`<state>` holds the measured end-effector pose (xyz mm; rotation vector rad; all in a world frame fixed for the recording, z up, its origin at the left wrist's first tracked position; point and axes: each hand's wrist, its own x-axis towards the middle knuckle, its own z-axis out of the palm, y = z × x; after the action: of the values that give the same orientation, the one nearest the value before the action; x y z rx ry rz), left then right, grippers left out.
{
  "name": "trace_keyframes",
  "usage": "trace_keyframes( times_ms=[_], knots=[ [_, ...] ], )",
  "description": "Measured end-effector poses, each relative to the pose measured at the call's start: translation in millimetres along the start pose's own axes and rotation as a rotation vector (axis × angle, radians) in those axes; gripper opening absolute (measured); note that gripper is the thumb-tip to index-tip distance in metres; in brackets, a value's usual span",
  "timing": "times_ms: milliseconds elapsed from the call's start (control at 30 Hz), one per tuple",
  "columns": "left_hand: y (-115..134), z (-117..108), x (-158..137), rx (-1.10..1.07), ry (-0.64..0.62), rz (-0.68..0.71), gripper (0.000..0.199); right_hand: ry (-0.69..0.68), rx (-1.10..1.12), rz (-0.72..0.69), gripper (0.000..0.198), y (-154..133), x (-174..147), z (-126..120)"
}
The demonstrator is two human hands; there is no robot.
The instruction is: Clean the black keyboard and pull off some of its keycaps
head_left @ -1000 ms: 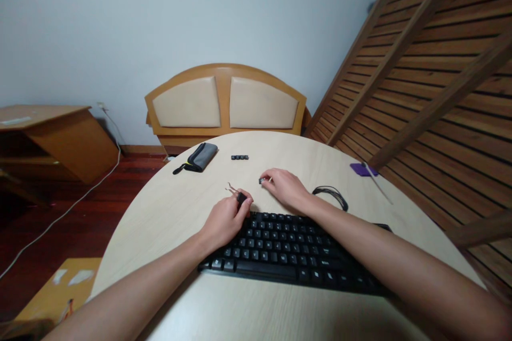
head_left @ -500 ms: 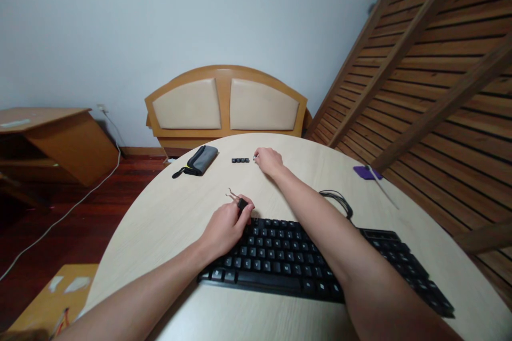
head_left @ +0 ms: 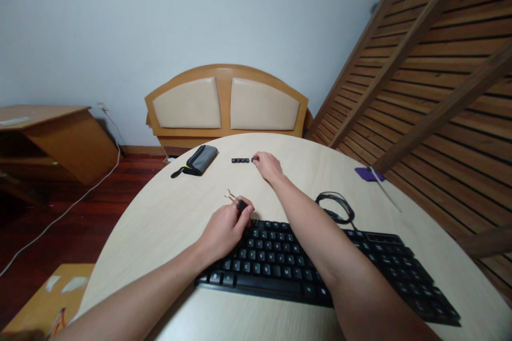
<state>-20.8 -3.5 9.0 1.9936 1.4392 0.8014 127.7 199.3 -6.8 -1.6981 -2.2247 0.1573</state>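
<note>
My left hand (head_left: 222,228) is closed around a keycap puller (head_left: 241,205); its black handle shows by the thumb and thin wire prongs stick out past the fingers. That hand is over the upper left corner of a black keyboard (head_left: 268,281). At the far side of the table, my right hand (head_left: 269,165) pinches a small black keycap (head_left: 253,160) down at table level. Just left of it, a short row of several black keycaps (head_left: 240,160) lies on the table, with a narrow gap between. My right forearm crosses above the keyboard and hides part of its keys.
A grey and black pouch (head_left: 203,160) with a strap lies at the table's far left. The coiled keyboard cable (head_left: 336,208) rests behind the keyboard. On the right edge is a purple item (head_left: 367,173) with a pale cord. Wooden slats (head_left: 436,106) lean beyond the round table (head_left: 160,213).
My right hand has turned slightly and lowered, and the keycap in its fingers now sits with its dark side showing near the row. My left hand is nearly unmoved.
</note>
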Motion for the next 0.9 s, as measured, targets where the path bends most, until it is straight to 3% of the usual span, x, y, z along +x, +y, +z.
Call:
trace_keyframes(
  times_ms=[900],
  knots=[
    [0.4,-0.2,0.5,-0.007,-0.001,0.0,0.029,0.016,0.027,-0.051,0.027,-13.7,4.6,10.2]
  ],
)
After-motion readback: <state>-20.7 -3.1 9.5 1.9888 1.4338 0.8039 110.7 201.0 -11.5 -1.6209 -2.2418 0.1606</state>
